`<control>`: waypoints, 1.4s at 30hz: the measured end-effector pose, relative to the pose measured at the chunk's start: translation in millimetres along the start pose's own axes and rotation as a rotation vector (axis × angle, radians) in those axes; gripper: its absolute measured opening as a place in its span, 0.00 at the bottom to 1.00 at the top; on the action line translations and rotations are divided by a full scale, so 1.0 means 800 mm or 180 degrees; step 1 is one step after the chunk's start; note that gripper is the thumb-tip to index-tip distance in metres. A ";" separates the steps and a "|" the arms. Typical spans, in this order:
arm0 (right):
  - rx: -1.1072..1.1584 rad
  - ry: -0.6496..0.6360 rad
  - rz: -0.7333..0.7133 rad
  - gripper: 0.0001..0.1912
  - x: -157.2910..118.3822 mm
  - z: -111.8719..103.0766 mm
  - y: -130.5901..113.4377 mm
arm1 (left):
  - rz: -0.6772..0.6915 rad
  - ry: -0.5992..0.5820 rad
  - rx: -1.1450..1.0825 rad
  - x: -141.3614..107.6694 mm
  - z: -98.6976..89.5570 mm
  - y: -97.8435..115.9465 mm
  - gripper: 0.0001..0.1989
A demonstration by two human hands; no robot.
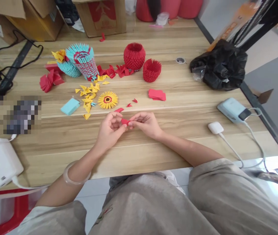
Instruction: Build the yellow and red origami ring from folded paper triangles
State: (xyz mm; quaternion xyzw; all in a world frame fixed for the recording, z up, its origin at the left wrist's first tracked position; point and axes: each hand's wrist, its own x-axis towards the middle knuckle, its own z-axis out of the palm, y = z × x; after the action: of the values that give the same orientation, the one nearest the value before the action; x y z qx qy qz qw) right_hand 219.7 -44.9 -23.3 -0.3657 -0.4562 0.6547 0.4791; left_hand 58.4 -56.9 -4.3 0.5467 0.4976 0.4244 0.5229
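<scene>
- Nearest, at the centre of the frame, the left hand [107,131] and right hand [148,124] met above the tabletop [129,160].
- Between their fingertips was the red paper [124,121], its long axis running roughly left to right and dipping a little to the right.
- The left grip was narrow, thumb and fingers closed about the paper's left part and lower edge; the right grip pinched its right end between thumb and finger. Neither hand was clearly nearer, for both touched it.
- Just beyond the left fingers lay a red strip [119,110], tilted up to the right; two red bits [132,103] lay beyond the paper, apart from each other.
- Farther up, left of centre, sat the yellow ring [102,100], with loose yellow pieces [87,116] to its left and the blue stack [70,106] past them. The red stack [157,94] lay right of centre.
- Farther still, the small red bowl [152,71] and large red bowl [134,58] stood upright at upper centre, the blue-and-red vase [89,67] at upper left.
</scene>
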 end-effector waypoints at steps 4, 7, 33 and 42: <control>0.0374 -0.0086 0.0316 0.16 0.002 -0.002 0.006 | 0.0845 0.0282 0.0819 0.002 -0.005 -0.007 0.03; 0.0655 -0.0055 0.0569 0.17 0.003 -0.004 0.012 | 0.1512 0.0240 0.1490 0.003 -0.010 -0.009 0.05; 0.1056 -0.0304 0.1124 0.10 0.009 -0.016 0.005 | 0.0627 0.0196 0.0722 0.002 -0.007 -0.007 0.05; 0.0722 -0.0270 0.0650 0.10 0.008 -0.012 0.007 | 0.0832 0.0201 0.0878 -0.003 -0.004 -0.004 0.04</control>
State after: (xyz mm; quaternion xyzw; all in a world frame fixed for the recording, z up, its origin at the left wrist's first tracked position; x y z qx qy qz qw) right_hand 225.2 -37.3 -32.0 -0.3257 -0.3596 0.7622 0.4285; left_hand 54.6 -58.5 -6.9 0.6596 0.4920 0.4334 0.3675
